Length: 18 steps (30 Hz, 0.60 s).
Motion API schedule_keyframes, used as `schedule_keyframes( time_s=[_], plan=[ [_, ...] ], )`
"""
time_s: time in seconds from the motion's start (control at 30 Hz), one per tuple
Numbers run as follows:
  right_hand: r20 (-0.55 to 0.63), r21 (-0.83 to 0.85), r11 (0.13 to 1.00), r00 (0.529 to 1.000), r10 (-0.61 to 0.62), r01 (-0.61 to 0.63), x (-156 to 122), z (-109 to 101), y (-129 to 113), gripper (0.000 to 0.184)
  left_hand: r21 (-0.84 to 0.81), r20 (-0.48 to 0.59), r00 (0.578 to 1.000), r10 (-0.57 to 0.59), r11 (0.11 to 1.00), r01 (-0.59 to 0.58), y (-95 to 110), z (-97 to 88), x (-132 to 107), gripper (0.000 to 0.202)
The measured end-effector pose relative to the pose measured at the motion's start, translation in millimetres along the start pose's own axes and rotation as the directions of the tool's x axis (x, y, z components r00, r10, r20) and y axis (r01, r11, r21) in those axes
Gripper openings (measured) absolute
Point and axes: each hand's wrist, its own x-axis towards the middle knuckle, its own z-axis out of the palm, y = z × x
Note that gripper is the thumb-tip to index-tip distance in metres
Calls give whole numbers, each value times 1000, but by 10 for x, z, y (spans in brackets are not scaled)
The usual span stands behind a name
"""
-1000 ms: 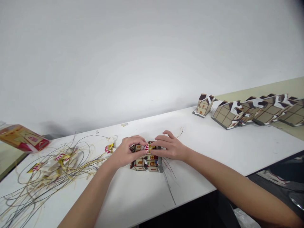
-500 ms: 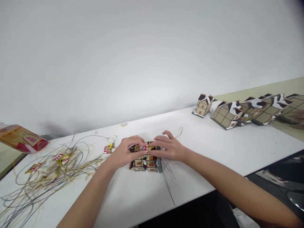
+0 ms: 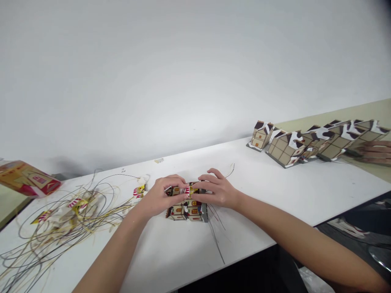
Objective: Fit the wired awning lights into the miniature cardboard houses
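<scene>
A small model house (image 3: 194, 211) lies on the table under both hands, its decorated front with painted windows facing up. Against it sits a little red-and-white striped awning (image 3: 187, 191) with a yellow end. My left hand (image 3: 163, 195) pinches the striped side between thumb and fingers. From the other side, my right hand (image 3: 218, 190) has its thumb and a finger closed about the yellow end, other fingers raised. The hands cover part of the house. Thin wires (image 3: 216, 240) trail out from its right side.
Tangled wires (image 3: 61, 232) with several striped awnings (image 3: 78, 203) spread over the left of the white table (image 3: 256, 191). A printed carton (image 3: 30, 178) stands far left. Several model houses (image 3: 285, 148) line the right back, where another person's hand (image 3: 377, 152) reaches in.
The other person's hand has come further in at the right, and the row of houses there has shifted left. My own hands stay almost still on the awning.
</scene>
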Motion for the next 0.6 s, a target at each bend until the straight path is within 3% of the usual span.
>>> schedule_keyframes(
  time_s=[0.27, 0.6],
  plan=[
    [41, 64, 998, 999, -4, 2, -8, 31, 8, 16, -13, 14, 999, -41, 999, 41, -13, -3, -10, 17],
    [-25, 49, 999, 1000, -6, 8, 17, 33, 19, 13, -11, 9, 1000, -24, 1000, 24, -23, -1, -5, 17]
  ],
)
